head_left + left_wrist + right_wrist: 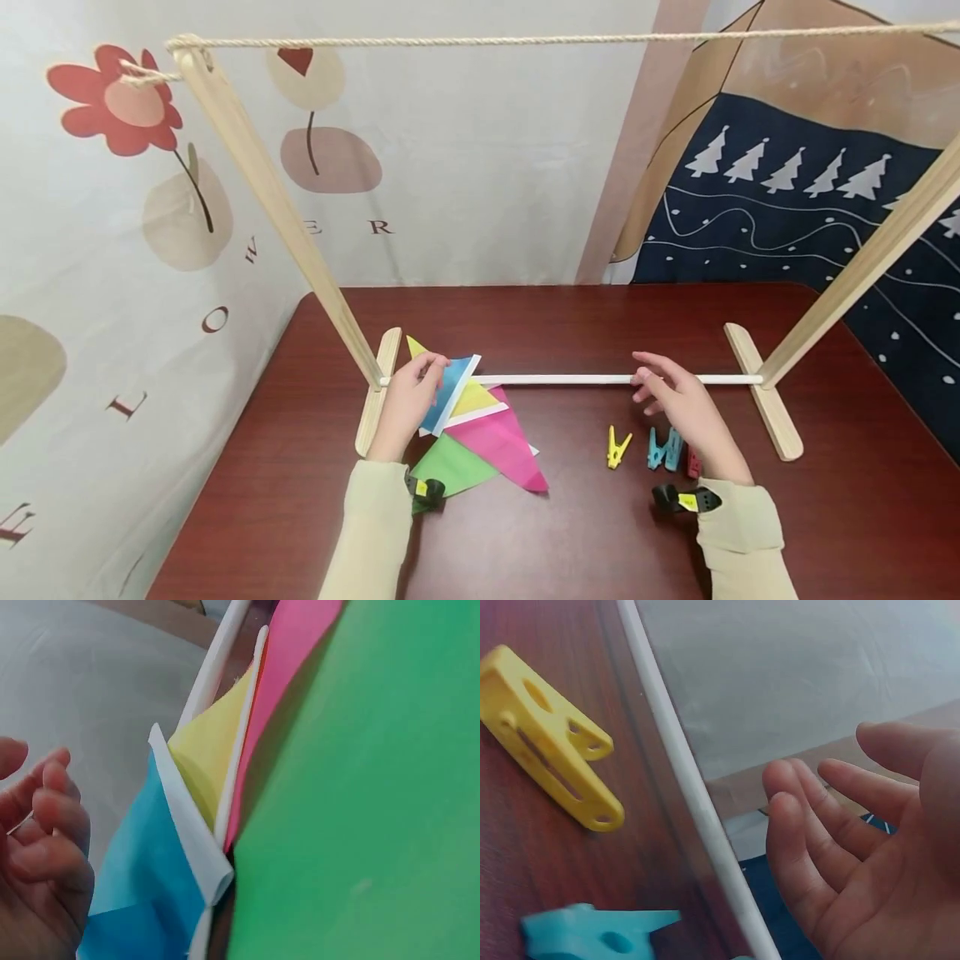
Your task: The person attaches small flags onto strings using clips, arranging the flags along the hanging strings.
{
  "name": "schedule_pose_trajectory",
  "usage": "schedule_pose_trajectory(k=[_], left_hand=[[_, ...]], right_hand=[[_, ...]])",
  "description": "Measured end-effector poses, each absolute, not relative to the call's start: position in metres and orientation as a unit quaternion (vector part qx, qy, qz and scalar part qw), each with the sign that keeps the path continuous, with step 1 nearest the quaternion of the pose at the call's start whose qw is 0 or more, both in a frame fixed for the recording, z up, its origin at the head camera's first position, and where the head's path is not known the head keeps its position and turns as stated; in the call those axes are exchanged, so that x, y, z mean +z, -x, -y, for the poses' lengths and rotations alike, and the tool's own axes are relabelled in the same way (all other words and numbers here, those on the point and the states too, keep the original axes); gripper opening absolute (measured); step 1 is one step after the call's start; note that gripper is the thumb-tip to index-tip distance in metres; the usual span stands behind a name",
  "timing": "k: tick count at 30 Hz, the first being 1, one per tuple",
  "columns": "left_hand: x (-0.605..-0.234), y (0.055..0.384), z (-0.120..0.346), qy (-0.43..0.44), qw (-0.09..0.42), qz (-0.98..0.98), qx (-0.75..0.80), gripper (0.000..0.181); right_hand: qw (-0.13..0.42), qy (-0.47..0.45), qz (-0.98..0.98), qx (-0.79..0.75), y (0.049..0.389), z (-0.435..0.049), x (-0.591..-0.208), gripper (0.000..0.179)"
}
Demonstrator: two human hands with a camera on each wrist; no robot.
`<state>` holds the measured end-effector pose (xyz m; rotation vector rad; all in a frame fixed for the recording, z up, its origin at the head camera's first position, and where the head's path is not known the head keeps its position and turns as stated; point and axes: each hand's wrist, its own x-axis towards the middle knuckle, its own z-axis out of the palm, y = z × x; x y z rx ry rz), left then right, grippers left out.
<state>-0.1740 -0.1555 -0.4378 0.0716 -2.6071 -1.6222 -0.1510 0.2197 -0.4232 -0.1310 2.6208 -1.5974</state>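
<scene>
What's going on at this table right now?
A person has both hands over the table, and neither is holding anything. The left hand hovers by a loose pile of coloured triangular flags. The right hand is near the white rod, with yellow, blue and red clothespins lying close by. A rope runs across from the top of the left wooden post, and nothing hangs from its visible stretch.

1. Dark reddish-brown bench [562, 546], glossy, light reflecting near its front.
2. Pale wall covering [487, 150] printed with a red flower [129, 104] and scattered letters.
3. Navy panel [810, 229] at right, printed with white trees.
</scene>
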Motion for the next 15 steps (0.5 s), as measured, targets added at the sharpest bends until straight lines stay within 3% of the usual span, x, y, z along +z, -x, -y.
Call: schedule_pose_trajectory(k=[15], left_hand=[[-0.457, 0.159, 0.176, -0.016, -0.084, 0.654, -0.751, 0.045]], right_hand=[[0.138, 0.06, -0.836, -0.527, 0.155, -0.225, -0.443, 0.041]])
